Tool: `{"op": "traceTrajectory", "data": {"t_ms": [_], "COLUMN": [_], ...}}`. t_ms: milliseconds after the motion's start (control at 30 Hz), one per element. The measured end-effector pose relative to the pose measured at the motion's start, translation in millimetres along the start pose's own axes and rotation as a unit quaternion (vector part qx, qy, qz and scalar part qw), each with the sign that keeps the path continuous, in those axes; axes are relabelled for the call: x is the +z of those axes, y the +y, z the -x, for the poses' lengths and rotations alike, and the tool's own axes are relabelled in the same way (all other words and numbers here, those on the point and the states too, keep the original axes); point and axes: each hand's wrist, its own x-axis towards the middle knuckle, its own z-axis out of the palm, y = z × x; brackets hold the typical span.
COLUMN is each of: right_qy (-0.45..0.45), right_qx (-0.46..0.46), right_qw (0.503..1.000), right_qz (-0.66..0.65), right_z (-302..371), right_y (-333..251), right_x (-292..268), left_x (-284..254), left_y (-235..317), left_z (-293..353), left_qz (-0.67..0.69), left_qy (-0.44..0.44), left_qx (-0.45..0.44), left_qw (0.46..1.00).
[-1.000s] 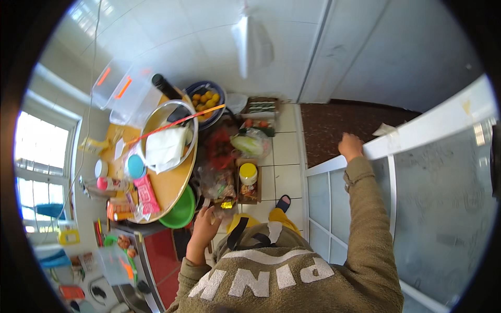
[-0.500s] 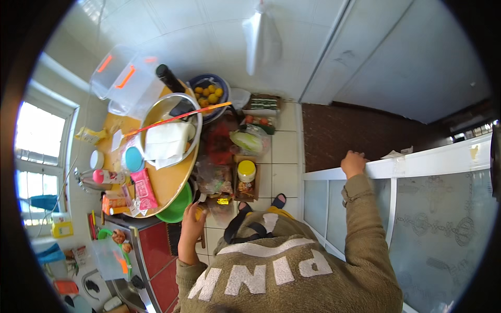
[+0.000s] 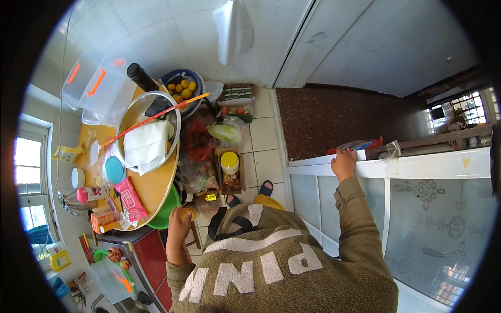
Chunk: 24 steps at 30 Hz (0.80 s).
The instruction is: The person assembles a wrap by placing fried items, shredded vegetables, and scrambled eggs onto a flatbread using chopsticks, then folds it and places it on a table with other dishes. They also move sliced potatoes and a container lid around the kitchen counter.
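Observation:
My right hand (image 3: 343, 165) is on the top edge of a white-framed glass door (image 3: 313, 168), its fingers curled over the frame. The door has frosted patterned panes. Just beyond those fingers, a red and blue packet (image 3: 365, 144) shows behind the frame. My left hand (image 3: 179, 225) hangs low at my left side, loosely open, and nothing shows in it. Close by are a green basin (image 3: 168, 208) and a wooden stool (image 3: 194, 237), which the hand partly covers.
A round wooden table (image 3: 166, 182) on the left bears a metal bowl (image 3: 177, 117), boxes and packets. Boxes of groceries, including a yellow-lidded jar (image 3: 229, 162), and a blue basin of oranges (image 3: 195, 107) stand on the floor. Dark flooring (image 3: 323, 120) lies beyond the doorway.
The view has swung rightward, so the table and groceries sit further left. The red and blue packet and a far window now show beyond the door. My right hand remains at the frame.

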Motion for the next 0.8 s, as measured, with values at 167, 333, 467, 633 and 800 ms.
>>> {"op": "traceTrajectory", "data": {"t_ms": [167,333,467,633,800], "right_qy": [0.091,0.102,0.120,0.187,0.178], "right_qx": [-0.069,-0.113,-0.198,-0.432,-0.507], "right_qw": [0.990,0.981,0.951,0.837,0.833], "right_qz": [-0.078,-0.123,-0.207,-0.280,-0.130], "right_z": [1,9,-28,-94,-161], "right_y": [5,14,-75,-287,-421], "right_x": [-5,15,-6,-112,-152], "left_x": [-7,-6,0,5,8], "left_y": [-11,-40,-69,-78,-53], "left_z": [-1,10,27,54,91], "left_qz": [-0.005,0.005,-0.014,0.028,0.022], "left_qy": [0.005,0.041,0.062,0.093,0.155], "left_qx": [-0.017,-0.028,-0.063,-0.107,-0.205], "left_qw": [1.000,0.999,0.996,0.990,0.966]}}
